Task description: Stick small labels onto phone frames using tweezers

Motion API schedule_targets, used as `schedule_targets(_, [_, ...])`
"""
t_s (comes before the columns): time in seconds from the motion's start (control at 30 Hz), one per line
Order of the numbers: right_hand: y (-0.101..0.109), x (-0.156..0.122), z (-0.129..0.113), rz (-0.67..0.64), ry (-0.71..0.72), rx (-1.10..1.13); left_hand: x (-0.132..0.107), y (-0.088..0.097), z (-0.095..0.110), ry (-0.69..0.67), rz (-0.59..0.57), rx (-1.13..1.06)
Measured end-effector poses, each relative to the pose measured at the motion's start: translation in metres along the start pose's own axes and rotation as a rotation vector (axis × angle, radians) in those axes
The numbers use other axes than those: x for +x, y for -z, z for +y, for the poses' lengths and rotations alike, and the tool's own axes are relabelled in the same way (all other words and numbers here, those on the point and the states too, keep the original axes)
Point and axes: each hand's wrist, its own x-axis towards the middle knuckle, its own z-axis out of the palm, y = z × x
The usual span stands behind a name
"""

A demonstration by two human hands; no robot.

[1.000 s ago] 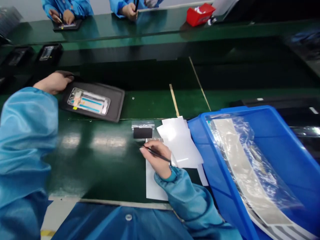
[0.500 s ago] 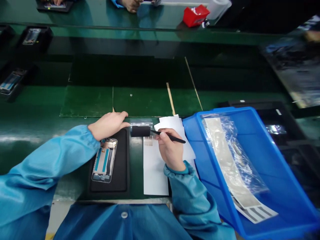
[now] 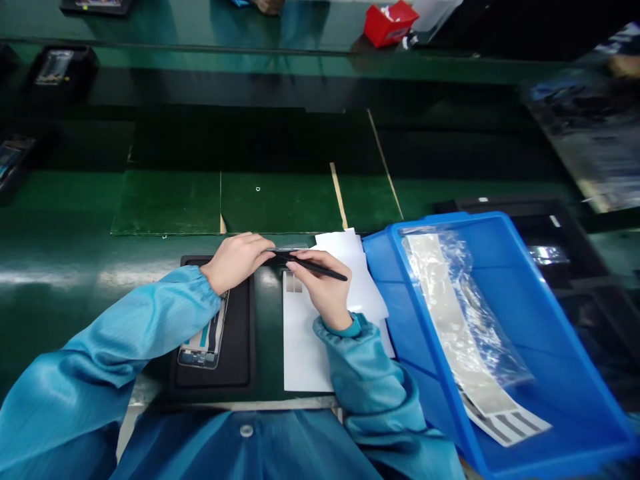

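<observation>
The left forearm, in a blue sleeve, comes in from 8 o'clock, and the left hand lies palm down with its fingers lightly curled. Its fingertips reach a small dark piece, mostly hidden, though whether they grip it is impossible to tell. The right hand comes up from 5 o'clock, closed in a pen grip on a slim black stylus. The stylus's long axis runs from about 10 o'clock to 4 o'clock, with its forward end at the dark piece, just beside the left fingertips. Under the right hand lies white paper. At 9 o'clock from that paper sits a black tray holding a phone frame, long axis near 12 to 6 and its top under the left cuff. A blue plastic tote stands at 3 o'clock, its rim just beside the paper's edge. Green bench mat spreads ahead at 12 o'clock, leaving open room beyond the hands.
</observation>
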Motion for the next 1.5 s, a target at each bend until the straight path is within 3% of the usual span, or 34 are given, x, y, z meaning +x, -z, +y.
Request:
schedule_targets(0.17, [-0.004, 0.001, -0.001, 0.012, 0.087, -0.024, 0.000, 0.001, 0.002, -0.024, -0.018, 0.068])
schedule_targets(0.6, [-0.006, 0.003, -0.004, 0.015, 0.140, -0.029, 0.001, 0.001, 0.003, -0.071, -0.006, 0.114])
schedule_targets(1.13, [-0.001, 0.006, -0.012, 0.112, 0.020, 0.012, 0.003, -0.009, 0.005, -0.047, 0.059, 0.182])
schedule_targets(1.23, [0.002, 0.006, -0.013, 0.100, -0.027, 0.026, -0.009, 0.008, 0.009, 0.058, 0.140, 0.263])
schedule_targets(1.3, [0.003, 0.001, -0.012, 0.095, -0.076, 0.045, -0.032, 0.026, 0.008, 0.211, 0.126, 0.330])
schedule_targets(1.4, [-0.001, -0.013, -0.009, 0.075, -0.177, 0.111, -0.082, 0.047, 0.003, 0.526, -0.011, 0.392])
schedule_targets(1.5, [-0.014, -0.031, -0.010, 0.003, -0.314, 0.203, -0.133, 0.051, 0.001, 0.801, -0.215, 0.369])
